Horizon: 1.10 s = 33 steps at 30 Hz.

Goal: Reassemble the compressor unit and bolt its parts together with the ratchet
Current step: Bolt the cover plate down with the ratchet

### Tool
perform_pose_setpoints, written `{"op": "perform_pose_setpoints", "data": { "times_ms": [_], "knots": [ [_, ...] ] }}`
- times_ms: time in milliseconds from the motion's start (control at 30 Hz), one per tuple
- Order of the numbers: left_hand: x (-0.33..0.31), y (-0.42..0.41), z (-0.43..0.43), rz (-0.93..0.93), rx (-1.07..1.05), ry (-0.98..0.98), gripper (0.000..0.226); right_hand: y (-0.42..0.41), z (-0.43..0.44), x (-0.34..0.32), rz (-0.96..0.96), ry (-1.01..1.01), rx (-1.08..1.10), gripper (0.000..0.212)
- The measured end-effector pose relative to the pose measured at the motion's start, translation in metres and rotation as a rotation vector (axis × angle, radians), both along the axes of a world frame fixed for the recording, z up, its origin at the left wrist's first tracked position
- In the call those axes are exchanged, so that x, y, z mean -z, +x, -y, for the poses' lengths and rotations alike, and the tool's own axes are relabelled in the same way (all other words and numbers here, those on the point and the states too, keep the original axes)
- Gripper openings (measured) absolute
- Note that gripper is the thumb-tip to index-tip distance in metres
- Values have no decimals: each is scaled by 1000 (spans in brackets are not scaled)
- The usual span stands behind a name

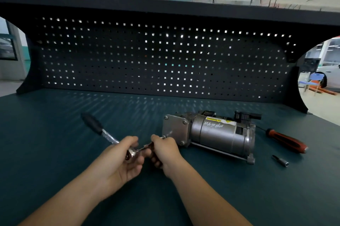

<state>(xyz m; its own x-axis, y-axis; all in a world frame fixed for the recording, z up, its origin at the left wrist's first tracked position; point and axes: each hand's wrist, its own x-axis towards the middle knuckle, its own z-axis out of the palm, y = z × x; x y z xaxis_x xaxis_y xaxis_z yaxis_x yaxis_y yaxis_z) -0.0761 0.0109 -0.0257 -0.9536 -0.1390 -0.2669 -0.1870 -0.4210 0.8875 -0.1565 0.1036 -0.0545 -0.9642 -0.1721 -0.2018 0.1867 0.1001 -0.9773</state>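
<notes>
Left hand (pixel 123 157) around seemingly knurled ratchet (pixel 105 134)

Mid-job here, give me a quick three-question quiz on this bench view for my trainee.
1. True or false: the ratchet lies untouched on the bench.
2. What lies on the bench right of the compressor? A) hammer B) red-and-black screwdriver C) tape roll
3. Fill in: the ____ hand holds the ratchet by its head, while the other grips the slim shaft joined to it.

Key
1. False: it is held off the bench.
2. B
3. Left: the left hand holds the head, the right hand the shaft.
</notes>
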Motion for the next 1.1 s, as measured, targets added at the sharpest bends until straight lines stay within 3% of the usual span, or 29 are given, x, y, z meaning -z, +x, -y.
{"op": "perform_pose_setpoints", "data": {
  "times_ms": [67,167,200,267,333,400,467,600,667,767,867,1000,1100],
  "knots": [
    [2,0,2,-109,40,-483,6,-1,0,1,-6,-12,13,28],
    [16,-1,17,-375,66,-1473,32,0,1,3,-37,-9,8,33],
    [17,1,17,-423,39,-1622,38,-1,1,3,-51,0,5,35],
    [18,2,16,-493,-7,-1623,43,0,1,2,-52,3,0,37],
    [18,-2,15,-472,7,-1445,33,0,0,1,-56,-9,-1,36],
    [16,-5,11,-419,-19,-1110,24,0,1,1,-61,-14,15,32],
    [12,-3,4,-249,-46,-663,9,1,1,1,-27,-20,22,29],
    [6,-2,1,81,-39,152,38,1,-1,-2,2,-26,23,31],
    [3,-2,3,135,-54,323,44,1,-1,-2,1,-20,23,32],
    [2,-2,4,94,-4,239,40,1,-1,-2,21,-30,21,31],
    [0,-2,2,18,37,-72,24,0,-1,-1,32,-55,30,30],
    [8,-3,7,-214,11,-797,8,0,0,1,29,-40,29,32],
    [17,-2,14,-415,-9,-1425,23,-2,1,2,-24,-32,43,31]
  ]
}}
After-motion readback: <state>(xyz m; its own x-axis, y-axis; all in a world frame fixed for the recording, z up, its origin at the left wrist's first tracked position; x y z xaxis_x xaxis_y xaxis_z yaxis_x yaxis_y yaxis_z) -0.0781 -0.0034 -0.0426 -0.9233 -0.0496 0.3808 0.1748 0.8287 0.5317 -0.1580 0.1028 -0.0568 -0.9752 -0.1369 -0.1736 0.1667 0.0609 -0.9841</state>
